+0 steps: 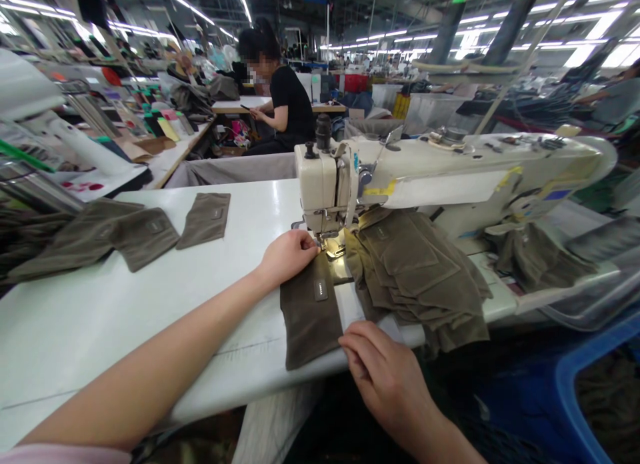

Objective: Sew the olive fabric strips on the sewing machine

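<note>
There are two hands, one left hand (287,256) and one right hand (383,364), and one sewing machine (450,177) on the bench (100,331). One fabric piece (310,317) lies between the hands and carries one label (321,290). Three more pieces (203,219), each with one label, lie toward the bench's left edge. One stack (415,271), too overlapped to count, lies right of the single piece, and one heap (537,257) lies near the bench's right end. One co-worker (287,104) sits beyond.

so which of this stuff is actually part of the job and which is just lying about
In use:
left hand on the olive fabric piece by the sewing machine's presser foot
right hand at that piece's edge

Lying about:
stack of matching pieces
three loose pieces on the white machine table
blue plastic bin
</note>
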Demonstrator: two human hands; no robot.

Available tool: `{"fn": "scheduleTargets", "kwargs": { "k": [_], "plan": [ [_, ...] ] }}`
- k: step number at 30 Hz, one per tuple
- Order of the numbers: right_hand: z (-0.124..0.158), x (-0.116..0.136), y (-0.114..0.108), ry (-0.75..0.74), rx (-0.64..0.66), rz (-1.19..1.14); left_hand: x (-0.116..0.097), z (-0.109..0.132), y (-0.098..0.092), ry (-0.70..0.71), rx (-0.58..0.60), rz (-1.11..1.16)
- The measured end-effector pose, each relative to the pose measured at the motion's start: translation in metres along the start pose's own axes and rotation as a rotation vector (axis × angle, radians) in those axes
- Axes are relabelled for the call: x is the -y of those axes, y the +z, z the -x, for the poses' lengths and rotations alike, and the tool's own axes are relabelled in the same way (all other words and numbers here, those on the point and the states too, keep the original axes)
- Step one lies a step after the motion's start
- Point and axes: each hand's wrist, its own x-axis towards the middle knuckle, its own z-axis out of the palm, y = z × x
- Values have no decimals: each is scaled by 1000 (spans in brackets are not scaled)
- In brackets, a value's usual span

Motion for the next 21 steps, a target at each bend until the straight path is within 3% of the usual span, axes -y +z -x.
{"fn": "scheduleTargets", "kwargs": {
  "k": [21],
  "plan": [
    [-5, 3, 2, -28, 59, 41, 2, -9, -2, -51, 42, -21]
  ]
}}
